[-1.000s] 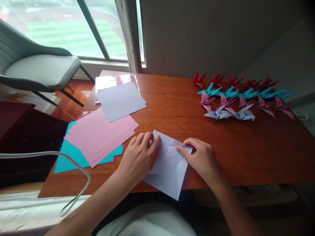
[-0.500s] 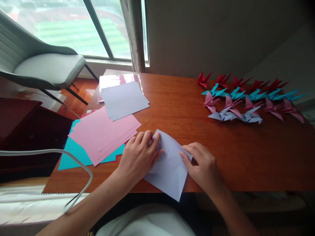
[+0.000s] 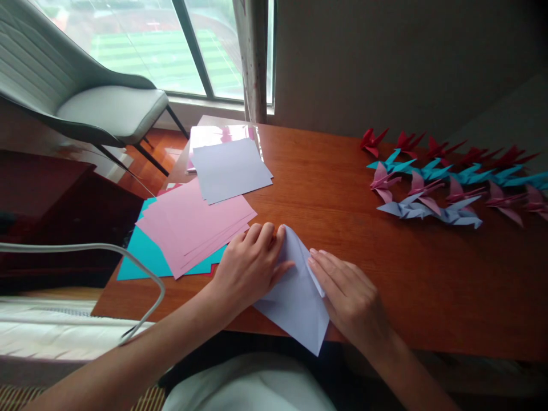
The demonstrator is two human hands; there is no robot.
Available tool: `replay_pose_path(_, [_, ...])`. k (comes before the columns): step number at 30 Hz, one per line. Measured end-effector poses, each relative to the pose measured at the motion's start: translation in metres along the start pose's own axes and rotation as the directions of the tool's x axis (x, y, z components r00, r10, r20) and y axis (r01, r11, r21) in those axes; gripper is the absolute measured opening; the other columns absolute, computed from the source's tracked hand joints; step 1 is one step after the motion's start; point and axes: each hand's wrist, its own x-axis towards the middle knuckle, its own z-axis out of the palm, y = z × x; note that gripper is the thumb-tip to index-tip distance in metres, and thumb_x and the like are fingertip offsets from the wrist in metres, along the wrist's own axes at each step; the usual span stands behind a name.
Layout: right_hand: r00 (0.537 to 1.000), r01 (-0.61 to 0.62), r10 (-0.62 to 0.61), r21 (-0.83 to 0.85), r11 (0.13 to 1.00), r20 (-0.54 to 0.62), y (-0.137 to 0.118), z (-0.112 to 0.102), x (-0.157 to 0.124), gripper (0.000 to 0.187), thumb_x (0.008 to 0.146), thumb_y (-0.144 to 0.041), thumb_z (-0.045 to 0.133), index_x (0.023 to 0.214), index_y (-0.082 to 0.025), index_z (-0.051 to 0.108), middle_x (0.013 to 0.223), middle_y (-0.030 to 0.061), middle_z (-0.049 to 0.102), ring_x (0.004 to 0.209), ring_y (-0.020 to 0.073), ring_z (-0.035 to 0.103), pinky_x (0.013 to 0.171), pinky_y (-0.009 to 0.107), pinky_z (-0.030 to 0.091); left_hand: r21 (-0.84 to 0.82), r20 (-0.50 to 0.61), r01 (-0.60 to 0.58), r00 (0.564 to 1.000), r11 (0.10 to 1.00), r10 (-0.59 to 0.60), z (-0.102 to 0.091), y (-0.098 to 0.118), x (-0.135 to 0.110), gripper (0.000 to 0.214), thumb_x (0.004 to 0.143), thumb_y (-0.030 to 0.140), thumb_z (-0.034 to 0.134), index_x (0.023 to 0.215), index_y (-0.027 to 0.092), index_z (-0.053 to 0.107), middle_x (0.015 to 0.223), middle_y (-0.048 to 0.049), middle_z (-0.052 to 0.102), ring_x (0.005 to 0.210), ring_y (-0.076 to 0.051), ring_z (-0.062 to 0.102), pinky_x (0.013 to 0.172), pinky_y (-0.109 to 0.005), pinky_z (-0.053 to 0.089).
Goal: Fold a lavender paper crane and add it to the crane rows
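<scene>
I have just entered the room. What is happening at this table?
A person is handling a pale paper sheet at a wooden table. The left hand presses on the sheet, and the right hand lies along an edge that is turned over. Pale sheets, pink sheets and blue sheets lie to the left; folded paper birds stand in rows to the right.

A grey chair (image 3: 113, 114) stands by a bright window (image 3: 171, 34) (green field (image 3: 160, 57) outside), the wall (image 3: 363, 63) dim.

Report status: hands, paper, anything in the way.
Left hand on pale paper; right hand at its folded right edge. Near corner overhangs table. Pink sheets near left hand.
</scene>
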Motion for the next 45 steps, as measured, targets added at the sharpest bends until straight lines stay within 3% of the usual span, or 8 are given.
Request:
replay_pose_path(11, [0.990,0.096,-0.094,-0.011,0.995,0.102,0.0024,-0.0040,-0.0015,0.041,0.098,-0.007,0.042,0.134,-0.013,0.062,0.143,0.0119,0.060,0.135,0.0297,0.054,0.101,0.046,0.052,0.035,-0.008,0.005,1.000,0.999,-0.004,0.0018,0.0005,-0.0011,0.061,0.102,0.052,0.039,0.143,0.007,0.048,0.118,-0.0174,0.061,0.102,-0.031,0.053,0.079,-0.043,0.048])
replay_pose_path(33, [0.988,0.142,-0.146,0.061,0.988,0.054,0.0003,0.0020,0.0064,0.037,0.098,-0.007,0.045,0.125,-0.016,0.069,0.133,0.0096,0.069,0.131,0.0280,0.058,0.100,0.045,0.050,0.024,-0.020,0.018,1.000,1.000,-0.018,0.0060,0.0026,-0.0023,0.063,0.101,0.052,0.041,0.143,0.006,0.047,0.118,-0.0178,0.060,0.101,-0.031,0.053,0.079,-0.044,0.047])
replay_pose_path(45, [0.990,0.128,-0.134,0.095,0.987,0.051,-0.0005,0.0021,0.0075,0.036,0.098,-0.007,0.045,0.124,-0.012,0.069,0.134,0.0093,0.067,0.129,0.0297,0.059,0.099,0.047,0.051,0.017,-0.016,0.010,1.000,1.000,-0.010,0.0046,0.0015,-0.0009,0.063,0.102,0.051,0.039,0.143,0.004,0.047,0.116,-0.0171,0.061,0.100,-0.031,0.054,0.078,-0.044,0.048])
